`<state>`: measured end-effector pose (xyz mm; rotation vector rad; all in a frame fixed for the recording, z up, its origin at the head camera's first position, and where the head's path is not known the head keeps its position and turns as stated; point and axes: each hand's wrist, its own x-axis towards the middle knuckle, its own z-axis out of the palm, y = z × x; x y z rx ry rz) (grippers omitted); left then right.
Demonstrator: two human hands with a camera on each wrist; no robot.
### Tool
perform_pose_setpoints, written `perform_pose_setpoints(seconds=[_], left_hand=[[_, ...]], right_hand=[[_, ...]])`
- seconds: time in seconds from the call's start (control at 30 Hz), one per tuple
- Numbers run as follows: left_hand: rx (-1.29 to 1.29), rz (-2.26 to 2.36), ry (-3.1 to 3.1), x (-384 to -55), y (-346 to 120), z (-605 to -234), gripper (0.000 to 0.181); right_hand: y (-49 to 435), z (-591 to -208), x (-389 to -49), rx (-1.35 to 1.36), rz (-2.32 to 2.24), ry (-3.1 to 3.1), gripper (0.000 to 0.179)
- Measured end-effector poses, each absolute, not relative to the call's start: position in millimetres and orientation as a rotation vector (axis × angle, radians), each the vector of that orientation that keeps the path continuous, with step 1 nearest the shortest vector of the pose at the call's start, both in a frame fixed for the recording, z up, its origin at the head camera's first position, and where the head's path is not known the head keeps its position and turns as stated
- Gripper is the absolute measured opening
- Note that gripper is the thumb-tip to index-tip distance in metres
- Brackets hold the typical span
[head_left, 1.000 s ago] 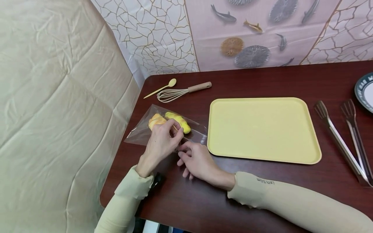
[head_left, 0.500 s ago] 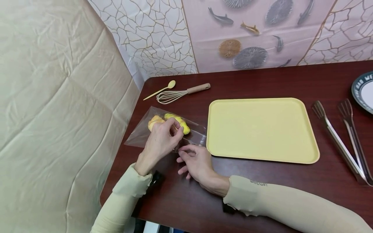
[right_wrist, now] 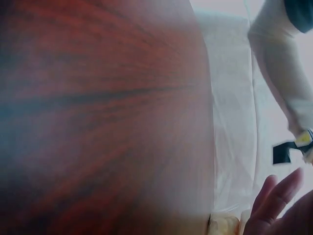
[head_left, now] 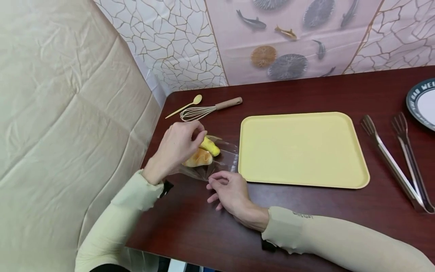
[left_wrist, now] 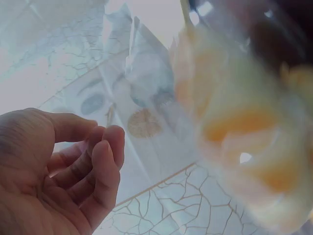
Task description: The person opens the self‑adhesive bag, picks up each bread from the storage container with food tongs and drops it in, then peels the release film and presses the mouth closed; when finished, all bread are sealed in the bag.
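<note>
In the head view, a clear plastic bag [head_left: 225, 160] lies left of the yellow tray. Inside it are a golden-brown bread roll [head_left: 198, 158] and a bright yellow elongated piece [head_left: 212, 146]. My left hand [head_left: 175, 145] pinches the bag's film between thumb and fingers, raised over its left part and hiding some of it. At the near edge of the bag, my right hand [head_left: 231, 190] pinches the film with thumb and index finger, its other fingers loosely spread. The roll [left_wrist: 244, 132] looms large and blurred through plastic beside the left hand [left_wrist: 73, 171] in the left wrist view.
The yellow tray [head_left: 302, 151] touches or nearly touches the bag's right end. Behind the bag lie a whisk [head_left: 210, 109] and a yellow spoon [head_left: 185, 106]. Metal tongs [head_left: 399, 162] and a green-rimmed plate [head_left: 423, 104] are at the right of the dark table [head_left: 190, 223].
My left hand has moved up and left, drawing the bag's left part with it. The golden-brown roll has shifted right and nearer. The right hand has stayed almost still.
</note>
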<state>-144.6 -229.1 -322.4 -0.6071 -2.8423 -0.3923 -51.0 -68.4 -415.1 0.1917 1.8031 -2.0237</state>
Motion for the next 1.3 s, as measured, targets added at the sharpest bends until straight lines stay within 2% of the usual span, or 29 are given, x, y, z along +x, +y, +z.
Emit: perform_pose_setpoints(seconds=[0.2,0.4,0.5,0.7,1.1,1.3], left_hand=[[-0.771,-0.289,-3.001,-187,-222,-311,0.010],[-0.911,-0.123,-3.181,-223,-209,-324,0.010],[-1.070,-0.086,-3.230,-234,-199,-333,0.012],[-1.365,-0.109,-3.349,-241,-182,-344,0.020],[-1.427,0.003,-3.496,-242,-177,-349,0.028],[-1.443,0.048,-3.513,-241,-179,-351,0.016]], right_hand=[[-68,-416,-50,0.187,-2.003,1.814,0.011],[-68,-417,-47,0.149,-1.980,1.820,0.011],[-67,-418,-46,0.149,-1.977,1.815,0.011],[-66,-418,-47,0.155,-1.979,1.798,0.011],[-64,-420,-47,0.122,-1.979,1.815,0.012],[-64,-420,-47,0.118,-1.974,1.820,0.012]])
